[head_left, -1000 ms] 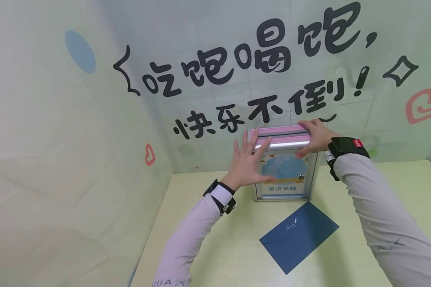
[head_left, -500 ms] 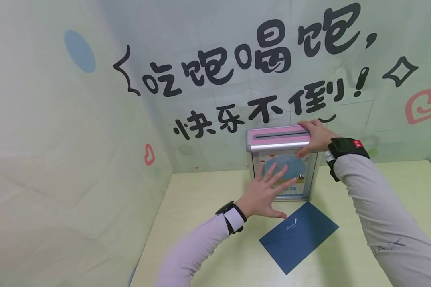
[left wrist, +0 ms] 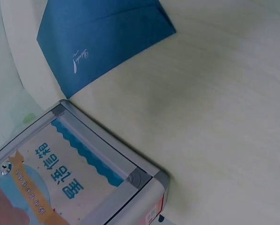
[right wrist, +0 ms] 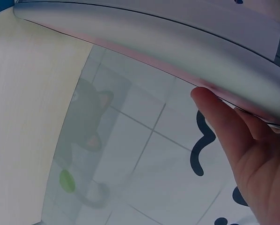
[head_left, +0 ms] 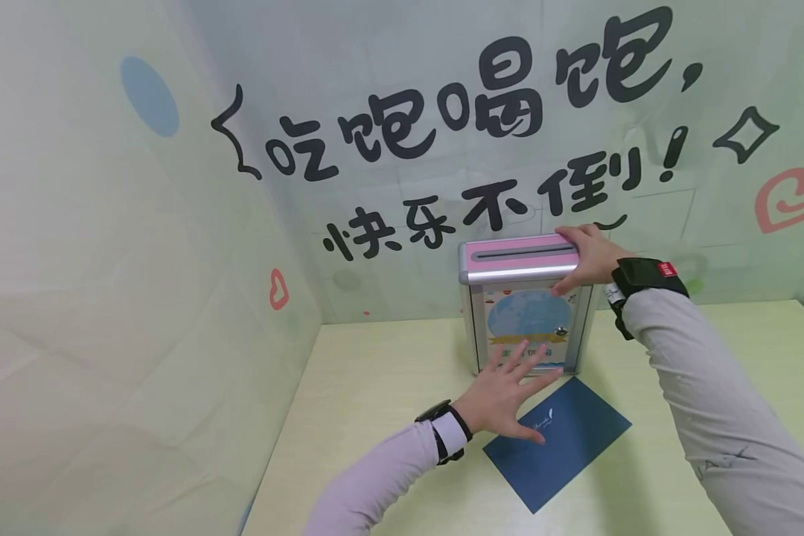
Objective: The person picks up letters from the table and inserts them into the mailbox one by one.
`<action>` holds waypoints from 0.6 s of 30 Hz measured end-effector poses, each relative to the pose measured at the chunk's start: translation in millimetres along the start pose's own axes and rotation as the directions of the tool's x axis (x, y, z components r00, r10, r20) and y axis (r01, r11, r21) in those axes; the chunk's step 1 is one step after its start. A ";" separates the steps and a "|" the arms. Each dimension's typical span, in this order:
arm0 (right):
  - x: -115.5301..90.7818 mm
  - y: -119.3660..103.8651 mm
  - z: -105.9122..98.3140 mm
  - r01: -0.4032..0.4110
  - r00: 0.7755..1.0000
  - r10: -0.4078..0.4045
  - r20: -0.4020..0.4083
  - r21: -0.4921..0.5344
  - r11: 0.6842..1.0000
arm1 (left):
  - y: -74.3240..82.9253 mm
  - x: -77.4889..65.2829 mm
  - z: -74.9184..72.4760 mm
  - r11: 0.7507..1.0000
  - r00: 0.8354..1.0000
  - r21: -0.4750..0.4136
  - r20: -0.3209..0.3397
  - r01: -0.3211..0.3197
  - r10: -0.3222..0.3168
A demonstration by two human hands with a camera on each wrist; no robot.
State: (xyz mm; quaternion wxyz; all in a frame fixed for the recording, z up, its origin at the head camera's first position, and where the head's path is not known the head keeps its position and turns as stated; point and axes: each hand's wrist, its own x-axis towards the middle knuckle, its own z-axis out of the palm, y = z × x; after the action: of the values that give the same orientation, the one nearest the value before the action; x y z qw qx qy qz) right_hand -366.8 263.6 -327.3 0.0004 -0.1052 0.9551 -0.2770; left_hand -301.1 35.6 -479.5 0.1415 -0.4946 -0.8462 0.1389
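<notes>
An upright letter box (head_left: 532, 314) has a pink lid with a long slot, silver edges, a printed front panel and a small lock. My right hand (head_left: 595, 254) grips the right end of its lid, thumb at the front; in the right wrist view, the fingers (right wrist: 224, 122) meet the box's edge. Before the box lies a dark blue envelope (head_left: 569, 447) with small white print. My left hand (head_left: 502, 394), fingers spread straight, is over the envelope's left part and hides the box's lower front. Whether it touches the envelope I cannot tell. The left wrist view shows the envelope near the box's bottom corner.
Both box and envelope are on a pale wood-look table (head_left: 375, 387). Close behind the box rises a printed wall sheet (head_left: 388, 290) with large black characters. Another pale wall (head_left: 174, 335) borders the table on the left.
My left hand has come down from the left end of the box's lid, moving right and nearer to the envelope, fingers still spread. The right hand, box and envelope stay in place.
</notes>
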 end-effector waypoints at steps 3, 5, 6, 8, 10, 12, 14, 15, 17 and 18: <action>-1.8 -1.4 -0.4 -0.003 1.000 0.003 0.001 0.002 1.000 | 6.5 -1.7 5.7 1.000 1.000 -0.020 0.019 -0.001 0.001; -2.5 -2.1 -0.5 -0.003 1.000 0.003 0.000 0.001 1.000 | 10.6 -2.9 9.1 0.999 0.999 -0.034 0.036 0.006 -0.005; -2.8 -2.5 -0.6 -0.003 1.000 0.003 0.000 0.000 1.000 | 12.2 -3.3 11.5 0.999 0.999 -0.043 0.039 0.012 -0.011; -2.9 -2.7 -0.6 -0.004 1.000 0.004 0.000 0.000 1.000 | 15.8 -3.8 15.8 0.998 0.998 -0.060 0.051 0.029 -0.026; -2.3 -2.1 -0.5 -0.006 1.000 0.006 0.000 0.001 1.000 | 19.8 -4.0 20.4 0.996 0.997 -0.078 0.062 0.044 -0.039; -1.4 -1.2 -0.3 -0.009 1.000 0.009 0.002 0.006 1.000 | 24.8 -4.4 25.1 0.995 0.996 -0.090 0.072 0.052 -0.046; -0.3 -0.1 0.1 -0.012 1.000 0.012 0.003 0.009 1.000 | 30.7 -5.0 28.9 0.993 0.996 -0.100 0.082 0.054 -0.046; 0.3 0.6 0.3 -0.013 1.000 0.013 0.002 0.010 1.000 | 33.7 -5.5 30.6 0.993 0.995 -0.104 0.089 0.055 -0.046; 1.0 1.8 0.6 -0.014 1.000 0.014 0.001 0.010 1.000 | 39.7 -6.4 34.3 0.992 0.993 -0.112 0.103 0.060 -0.049; 1.1 2.1 0.8 -0.015 1.000 0.015 0.001 0.011 1.000 | 42.7 -6.8 36.4 0.992 0.992 -0.111 0.113 0.066 -0.054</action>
State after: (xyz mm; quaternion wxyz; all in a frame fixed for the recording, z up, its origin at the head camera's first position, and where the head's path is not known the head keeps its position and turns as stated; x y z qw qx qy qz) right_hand -368.2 264.8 -329.0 0.0033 -0.0981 0.9543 -0.2823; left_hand -277.6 46.3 -529.8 0.0701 -0.4679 -0.8737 0.1129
